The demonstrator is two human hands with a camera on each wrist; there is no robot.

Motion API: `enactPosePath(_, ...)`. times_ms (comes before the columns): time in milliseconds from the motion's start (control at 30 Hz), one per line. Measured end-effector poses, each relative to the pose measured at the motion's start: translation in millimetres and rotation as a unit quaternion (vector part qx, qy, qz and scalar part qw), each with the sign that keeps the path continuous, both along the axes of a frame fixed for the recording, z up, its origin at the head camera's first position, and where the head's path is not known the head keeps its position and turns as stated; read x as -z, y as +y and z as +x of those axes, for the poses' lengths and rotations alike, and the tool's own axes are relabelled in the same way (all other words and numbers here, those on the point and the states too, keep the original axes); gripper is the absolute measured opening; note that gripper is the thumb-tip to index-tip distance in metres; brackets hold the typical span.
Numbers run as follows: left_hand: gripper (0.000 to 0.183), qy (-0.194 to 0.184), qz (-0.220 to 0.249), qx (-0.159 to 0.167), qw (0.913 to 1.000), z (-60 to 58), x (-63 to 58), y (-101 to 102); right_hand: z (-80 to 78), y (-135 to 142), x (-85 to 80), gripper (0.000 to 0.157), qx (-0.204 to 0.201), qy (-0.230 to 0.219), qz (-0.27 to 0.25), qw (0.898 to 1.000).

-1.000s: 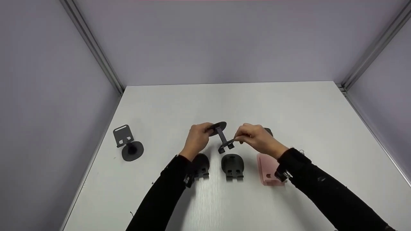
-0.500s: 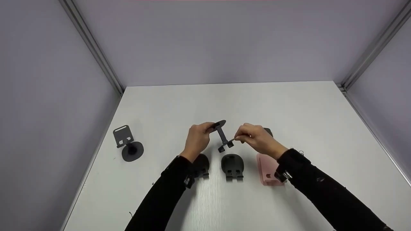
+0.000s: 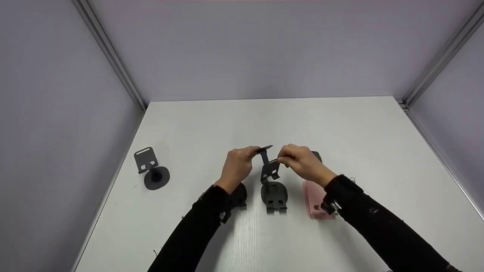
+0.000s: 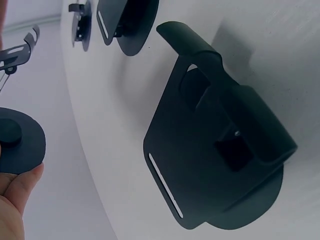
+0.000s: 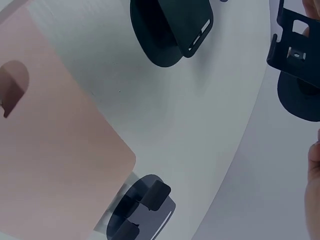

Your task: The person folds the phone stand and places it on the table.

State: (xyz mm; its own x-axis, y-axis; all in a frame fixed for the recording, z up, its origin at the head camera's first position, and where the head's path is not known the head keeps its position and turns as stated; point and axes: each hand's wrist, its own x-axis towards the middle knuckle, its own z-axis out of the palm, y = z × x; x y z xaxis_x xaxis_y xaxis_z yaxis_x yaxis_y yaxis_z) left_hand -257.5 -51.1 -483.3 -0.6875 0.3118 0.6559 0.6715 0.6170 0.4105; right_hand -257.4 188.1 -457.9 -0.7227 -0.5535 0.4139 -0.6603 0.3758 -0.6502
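Note:
A dark grey phone stand (image 3: 270, 169) is held up over the table between both hands. My left hand (image 3: 237, 166) pinches the rim of its round base; in the left wrist view the thumb (image 4: 27, 187) lies along the base edge. My right hand (image 3: 302, 160) pinches the upper edge of its slotted back plate. The right wrist view shows the plate with its hooks (image 5: 297, 52) above the base. Just in front of the held stand is a folded black phone stand (image 3: 274, 194). Another black phone stand (image 3: 239, 196) is partly hidden by my left wrist.
A pink phone stand (image 3: 314, 196) lies under my right wrist. Behind my right hand shows the edge of another dark stand (image 3: 317, 155). At the far left stands an unfolded grey phone stand (image 3: 146, 160). Pale walls enclose the white table (image 3: 211, 121).
The held stand has turned: its base is now seen nearly edge-on and its back plate has swung to show its face. My left hand has shifted slightly right, closer to my right hand.

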Motion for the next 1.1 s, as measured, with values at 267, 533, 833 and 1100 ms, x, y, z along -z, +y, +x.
enactPosePath(267, 0.012, 0.024, -0.009, 0.009, 0.9996, 2.4, -0.3, 2.7, 0.6, -0.5, 0.0, 0.012, 0.034, -0.069, 0.001, 0.997)
enactPosePath(533, 0.012, 0.049, -0.015, 0.012, 0.9986, 3.2, 0.8, 6.4, 3.5, -3.8, -2.5, 0.014, 0.076, -0.146, -0.019, 0.986)
enactPosePath(833, 0.012, 0.055, -0.02, 0.013, 0.9982, 4.8, 0.3, 10.0, 3.4, -7.7, -1.6, 0.015, 0.119, -0.195, -0.035, 0.973)
enactPosePath(1100, 0.016, 0.058, -0.022, 0.015, 0.998, 7.6, 0.8, 12.2, 4.6, -9.2, -1.9, 0.016, 0.14, -0.229, -0.028, 0.963)
